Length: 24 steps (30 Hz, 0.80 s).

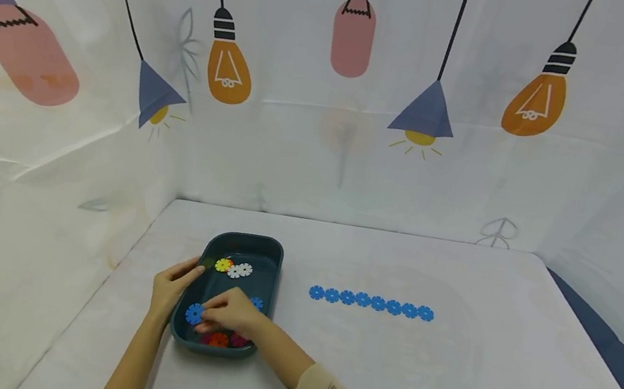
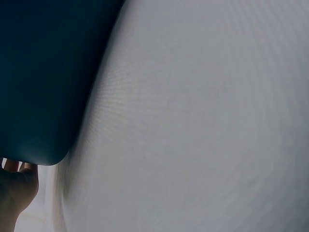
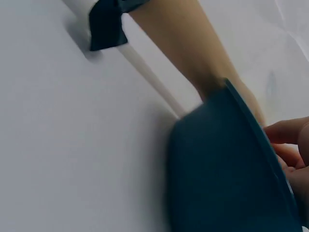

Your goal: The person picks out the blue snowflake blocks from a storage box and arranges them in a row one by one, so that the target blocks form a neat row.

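Hands, tray and row of pieces on a white desk; the right hand reaches into the dark tray, its thumb and fingertips drawn narrow and apparently pinching the edge of a blue flower piece; this piece lies just left of those fingertips, over the tray's near left part, and is round, with no long axis; the left hand grips the tray's left side, thumb at the rim; the tray's long axis runs away from the person; the row of blue pieces lies to the right of both hands, well apart from the tray, its long axis running left to right; the right hand is the nearer to it.
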Tool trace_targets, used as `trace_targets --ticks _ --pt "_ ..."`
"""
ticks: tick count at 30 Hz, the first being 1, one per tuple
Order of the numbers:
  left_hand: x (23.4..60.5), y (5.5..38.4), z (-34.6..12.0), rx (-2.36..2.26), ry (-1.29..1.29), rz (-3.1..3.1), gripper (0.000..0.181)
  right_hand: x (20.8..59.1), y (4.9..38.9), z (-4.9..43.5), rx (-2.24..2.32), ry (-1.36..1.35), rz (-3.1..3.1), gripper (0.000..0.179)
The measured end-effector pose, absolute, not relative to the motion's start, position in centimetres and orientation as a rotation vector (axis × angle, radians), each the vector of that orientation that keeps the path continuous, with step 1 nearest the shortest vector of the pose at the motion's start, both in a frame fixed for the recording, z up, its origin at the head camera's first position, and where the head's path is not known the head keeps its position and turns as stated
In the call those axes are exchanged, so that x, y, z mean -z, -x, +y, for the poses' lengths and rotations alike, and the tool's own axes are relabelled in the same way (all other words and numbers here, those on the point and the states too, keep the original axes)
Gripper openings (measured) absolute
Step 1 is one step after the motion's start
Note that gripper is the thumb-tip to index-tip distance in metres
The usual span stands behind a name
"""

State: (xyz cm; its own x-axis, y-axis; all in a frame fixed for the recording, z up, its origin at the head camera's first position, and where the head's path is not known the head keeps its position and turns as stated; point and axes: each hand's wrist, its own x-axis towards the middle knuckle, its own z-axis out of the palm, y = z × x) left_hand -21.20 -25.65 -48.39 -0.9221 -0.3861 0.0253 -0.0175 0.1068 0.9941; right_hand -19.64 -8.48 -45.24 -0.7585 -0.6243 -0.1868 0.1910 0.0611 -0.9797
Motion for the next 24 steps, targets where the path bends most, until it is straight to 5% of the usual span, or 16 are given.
trace_targets --ticks 24 --pt "48.8 21.2 -25.8 1.859 -0.342 -2.099 0.041 43.8 23.3 4.0 2.118 0.358 1.8 0.029"
